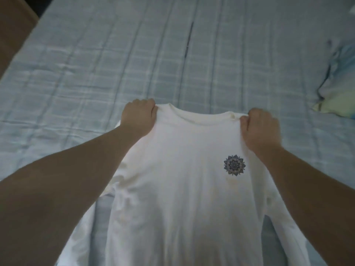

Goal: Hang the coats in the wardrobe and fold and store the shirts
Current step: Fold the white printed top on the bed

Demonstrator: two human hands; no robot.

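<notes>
Head view: my left hand [139, 117] and right hand [260, 127] pinch the white shirt [182, 189] by its shoulders over the bed [96, 64]; folding hasn't started, I judge.

gripping a white t-shirt [182, 189] at both shoulders, left hand [139, 117] and right hand [260, 127] bunching fabric beside the collar, dark flower print [234, 165] facing up, spreading over a pale blue checked bedspread [115, 54], pillow [340, 83] peeking in at right
</notes>
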